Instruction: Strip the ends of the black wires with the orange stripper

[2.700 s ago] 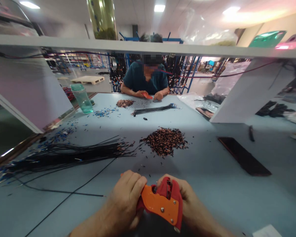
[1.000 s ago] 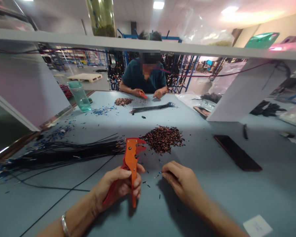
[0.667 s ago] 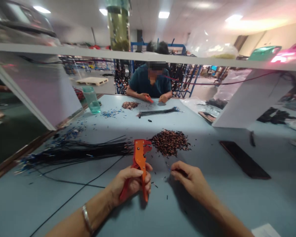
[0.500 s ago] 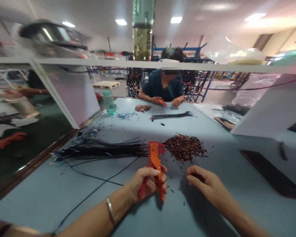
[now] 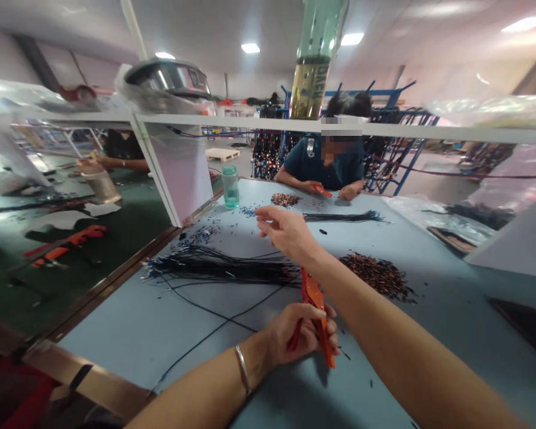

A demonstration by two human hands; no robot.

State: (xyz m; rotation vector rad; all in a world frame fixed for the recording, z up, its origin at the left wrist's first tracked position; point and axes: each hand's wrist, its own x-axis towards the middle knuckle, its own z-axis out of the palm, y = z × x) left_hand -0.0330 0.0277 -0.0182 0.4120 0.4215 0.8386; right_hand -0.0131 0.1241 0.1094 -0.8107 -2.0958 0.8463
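Observation:
My left hand is wrapped around the handles of an orange and red wire stripper, which stands upright over the table. Across its upper end passes my right forearm, hiding part of the jaws. My right hand hangs above the far side of the wire bundle, fingers stretched to the left and apart, with nothing visible in them. The bundle of black wires with blue tips lies to the left of the stripper. A pile of small black and copper-coloured pieces sits right of my forearm, partly covered by it.
Small blue pieces are scattered behind the bundle near a green bottle. A co-worker sits opposite, holding a red tool. A shelf crosses above the table, bearing another bottle. A dark flat object lies at right.
My right hand has moved from beside the stripper, up and left across it, and its pinched fingers have spread. The left hand still grips the stripper. The view has turned left.

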